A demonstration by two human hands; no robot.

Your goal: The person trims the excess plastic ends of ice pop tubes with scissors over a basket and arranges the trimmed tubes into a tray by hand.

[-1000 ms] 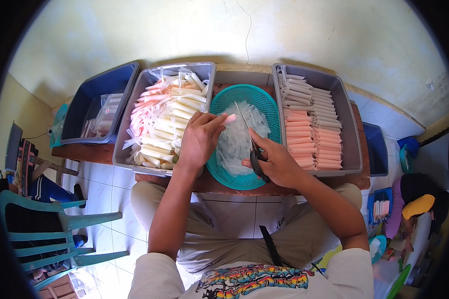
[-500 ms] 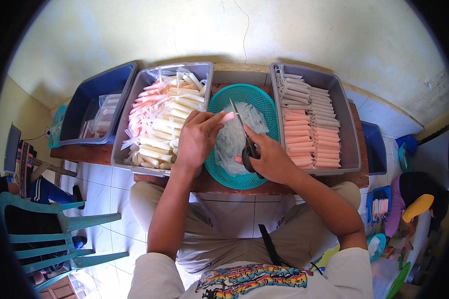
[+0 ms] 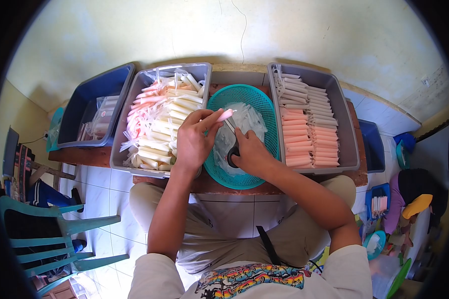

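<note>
My left hand (image 3: pixel 194 139) is closed on a pink plastic-wrapped stick (image 3: pixel 225 115), its tip poking out past the fingers. My right hand (image 3: pixel 255 153) is wrapped around a pair of black-handled scissors (image 3: pixel 232 152), with the blades angled up beside the stick. Below both hands stands a turquoise plastic basket (image 3: pixel 270 112) holding a heap of clear plastic scraps (image 3: pixel 247 119). Left of it, a grey tub (image 3: pixel 116 147) is piled with loose pink and cream sticks (image 3: pixel 157 141) with long plastic ends. To the right, another grey tub (image 3: pixel 350 137) contains neat rows of sticks (image 3: pixel 298 130), pinkish-white and salmon.
A dark blue tub (image 3: pixel 87 102) with some packets stands at the far left of the wooden table (image 3: pixel 80 155). A green plastic chair (image 3: pixel 40 244) is on the left. At the right, another person (image 3: pixel 409 199) bends near a blue container (image 3: pixel 379 195). The wall rises behind the tubs.
My right hand and the scissors have moved down and slightly left, the blades now lower beside the stick. My left hand keeps the stick in nearly the same place.
</note>
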